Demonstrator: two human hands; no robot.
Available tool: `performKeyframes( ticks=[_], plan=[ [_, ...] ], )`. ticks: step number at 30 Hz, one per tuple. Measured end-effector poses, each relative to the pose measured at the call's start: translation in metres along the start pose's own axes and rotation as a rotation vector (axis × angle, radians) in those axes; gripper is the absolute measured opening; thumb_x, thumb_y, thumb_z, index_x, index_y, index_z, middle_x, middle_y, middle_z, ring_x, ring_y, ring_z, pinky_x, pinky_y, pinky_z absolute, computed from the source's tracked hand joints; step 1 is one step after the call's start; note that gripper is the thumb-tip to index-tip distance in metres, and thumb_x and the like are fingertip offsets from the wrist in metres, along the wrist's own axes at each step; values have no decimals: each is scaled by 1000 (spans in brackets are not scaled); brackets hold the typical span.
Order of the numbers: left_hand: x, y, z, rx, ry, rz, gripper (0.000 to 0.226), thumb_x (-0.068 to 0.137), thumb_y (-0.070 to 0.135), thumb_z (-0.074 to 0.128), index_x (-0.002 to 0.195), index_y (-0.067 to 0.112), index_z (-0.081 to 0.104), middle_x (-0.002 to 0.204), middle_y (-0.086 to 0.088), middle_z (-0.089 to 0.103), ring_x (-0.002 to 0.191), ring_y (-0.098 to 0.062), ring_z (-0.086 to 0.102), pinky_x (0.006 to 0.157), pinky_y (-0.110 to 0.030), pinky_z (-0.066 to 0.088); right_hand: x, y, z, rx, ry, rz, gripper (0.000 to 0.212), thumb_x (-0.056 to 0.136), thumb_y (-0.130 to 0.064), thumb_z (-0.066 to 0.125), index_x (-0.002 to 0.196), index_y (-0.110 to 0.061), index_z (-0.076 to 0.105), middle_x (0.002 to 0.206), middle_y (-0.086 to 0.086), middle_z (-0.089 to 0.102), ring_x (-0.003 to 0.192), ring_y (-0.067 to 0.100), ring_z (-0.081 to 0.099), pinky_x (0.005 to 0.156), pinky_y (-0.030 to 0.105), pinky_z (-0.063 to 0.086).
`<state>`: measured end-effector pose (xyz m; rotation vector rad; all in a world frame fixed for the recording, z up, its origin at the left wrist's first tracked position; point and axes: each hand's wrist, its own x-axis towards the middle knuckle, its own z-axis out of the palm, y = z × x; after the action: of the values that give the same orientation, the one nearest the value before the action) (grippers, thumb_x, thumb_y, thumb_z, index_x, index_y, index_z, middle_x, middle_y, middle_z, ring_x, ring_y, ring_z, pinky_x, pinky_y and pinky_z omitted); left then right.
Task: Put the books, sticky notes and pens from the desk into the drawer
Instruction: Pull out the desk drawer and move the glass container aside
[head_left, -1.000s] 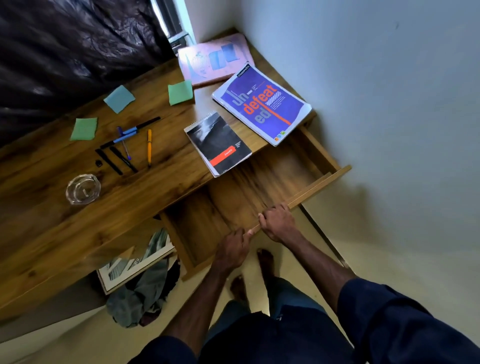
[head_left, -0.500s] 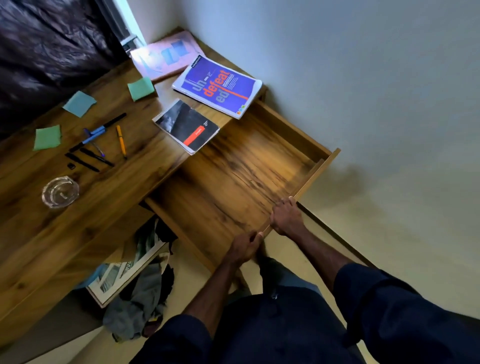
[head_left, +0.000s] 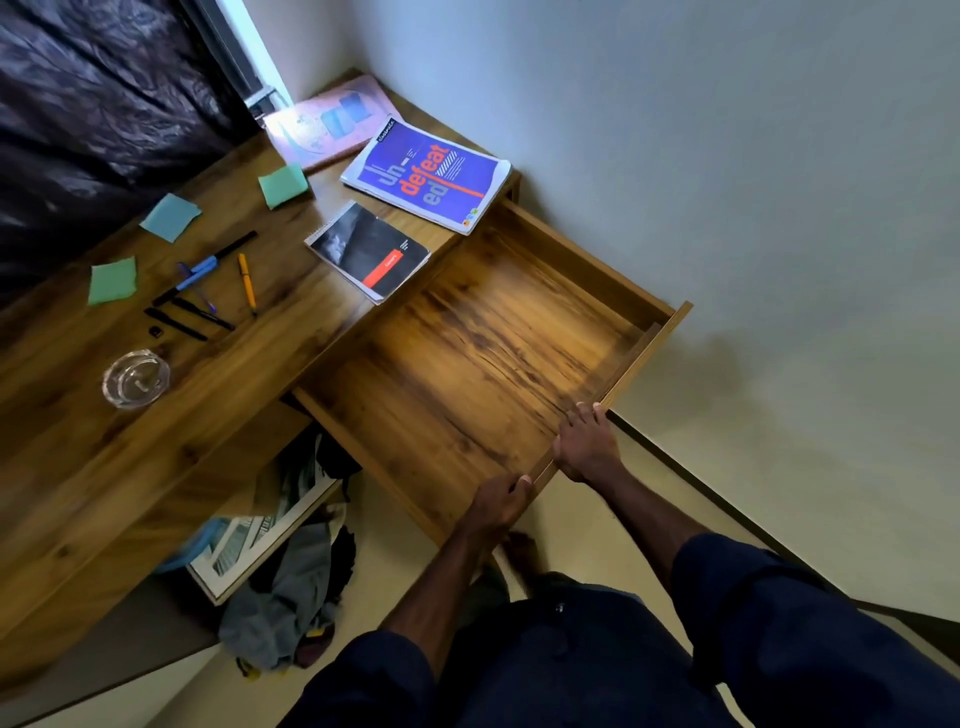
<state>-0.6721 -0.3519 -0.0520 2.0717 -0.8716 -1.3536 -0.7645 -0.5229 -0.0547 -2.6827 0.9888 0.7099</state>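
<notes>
Wooden drawer (head_left: 467, 364) pulled out from bench (head_left: 156, 415), bare inside. Left hand (head_left: 496, 506) and right hand (head_left: 584, 447) clamped on front edge. Books (head_left: 426, 174), sticky notes (head_left: 170, 217), pens (head_left: 208, 291) lie on bench, well apart from both hands.

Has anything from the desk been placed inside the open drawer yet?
No, the drawer shows only its bare wooden bottom, while the blue book and orange pen lie on the desk.

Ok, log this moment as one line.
drawer: open, bare | left hand, right hand: gripping front edge | books, notes, pens: all on desk
</notes>
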Motion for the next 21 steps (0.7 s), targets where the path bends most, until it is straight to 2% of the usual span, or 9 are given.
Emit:
performKeyframes(
  ticks=[4, 8, 11, 13, 15, 16, 18, 19, 21],
  plan=[
    [-8, -1, 1, -53, 17, -1, 44, 106, 39, 38, 94, 6, 65, 78, -2, 60, 70, -13, 57, 68, -39, 51, -9, -7, -2, 60, 6, 28, 53, 103, -35, 32, 139, -3, 51, 157, 17, 38, 152, 31, 20, 126, 48, 8],
    [-17, -5, -7, -43, 32, -85, 41, 104, 45, 39, 98, 17, 67, 93, -9, 69, 85, -25, 67, 74, -40, 56, -20, -31, -4, 95, -30, 0, 46, 98, -40, 48, 125, -5, 61, 150, 22, 45, 151, 34, 22, 126, 47, 9],
    [-23, -14, -23, 75, 37, -72, 35, 105, 38, 42, 115, 15, 66, 109, -7, 69, 97, -21, 65, 83, -36, 53, -22, -60, -5, 131, -45, -79, 48, 92, -40, 56, 123, -4, 61, 142, 21, 53, 147, 34, 29, 125, 46, 11],
    [-30, -22, -38, 104, 104, -85, 34, 104, 33, 44, 123, 12, 64, 118, -9, 67, 105, -22, 62, 92, -38, 52, -25, -81, -6, 173, -55, -139, 53, 92, -42, 48, 125, -2, 59, 138, 20, 55, 144, 34, 34, 125, 45, 13],
    [-38, -33, -57, 121, 194, -92, 34, 103, 30, 47, 125, 10, 63, 122, -11, 66, 110, -25, 61, 96, -36, 49, -28, -105, -12, 218, -45, -206, 71, 84, -53, 28, 121, -1, 58, 129, 20, 59, 134, 33, 44, 120, 43, 21],
    [-43, -37, -65, 125, 233, -107, 36, 102, 30, 48, 129, 9, 61, 126, -11, 65, 114, -27, 60, 96, -32, 47, -28, -115, -14, 236, -43, -228, 68, 83, -51, 27, 118, -3, 59, 123, 19, 61, 128, 32, 49, 116, 42, 26],
    [-53, -50, -85, 107, 297, -141, 39, 102, 29, 49, 135, 11, 57, 132, -9, 61, 120, -26, 58, 93, -30, 43, -24, -140, -22, 252, -42, -237, 39, 90, -33, 45, 115, -8, 61, 117, 14, 64, 117, 31, 56, 107, 40, 37],
    [-58, -59, -95, 95, 332, -151, 38, 102, 29, 49, 135, 12, 56, 133, -8, 61, 120, -26, 59, 93, -30, 44, -20, -153, -24, 273, -45, -238, 32, 92, -26, 52, 117, -9, 61, 118, 12, 64, 114, 29, 58, 102, 40, 43],
    [-64, -75, -115, 86, 416, -152, 35, 100, 27, 51, 131, 14, 60, 130, -5, 64, 117, -24, 61, 94, -32, 49, -14, -179, -32, 328, -28, -258, 35, 93, -23, 57, 126, -11, 58, 123, 10, 62, 112, 26, 58, 94, 38, 51]
  ],
)
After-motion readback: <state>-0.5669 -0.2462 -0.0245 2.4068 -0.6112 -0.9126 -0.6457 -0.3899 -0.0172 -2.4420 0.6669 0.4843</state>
